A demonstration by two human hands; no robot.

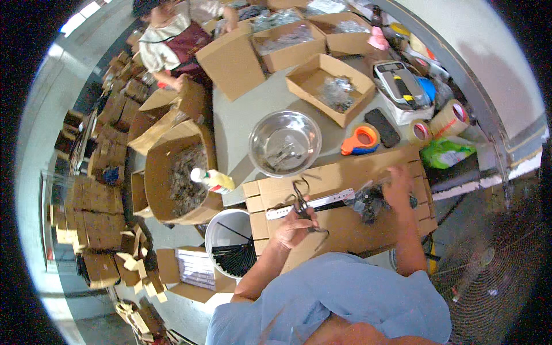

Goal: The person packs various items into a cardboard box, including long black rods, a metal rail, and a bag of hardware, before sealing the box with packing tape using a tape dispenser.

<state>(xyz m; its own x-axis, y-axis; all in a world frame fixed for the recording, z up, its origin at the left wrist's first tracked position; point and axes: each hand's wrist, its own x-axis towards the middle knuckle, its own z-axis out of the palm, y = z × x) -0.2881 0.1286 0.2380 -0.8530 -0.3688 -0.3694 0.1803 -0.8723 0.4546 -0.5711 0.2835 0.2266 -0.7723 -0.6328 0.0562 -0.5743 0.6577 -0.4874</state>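
Observation:
My left hand is closed around several dark curved hooks, which stick out above and below the fingers. Beneath it, a white strip with holes and a black middle lies across the flattened cardboard. At the strip's right end rests a clear plastic bag with dark parts. My right hand is at the bag's right side, its fingers bent and blurred; whether they grip anything I cannot make out. Just beyond the cardboard stands a steel bowl with a few small metal pieces inside.
An orange tape dispenser, a dark phone and tape rolls sit beyond the cardboard. Left are a bottle, a carton of dark parts and a white bucket of black rods. Another person handles cartons at far left.

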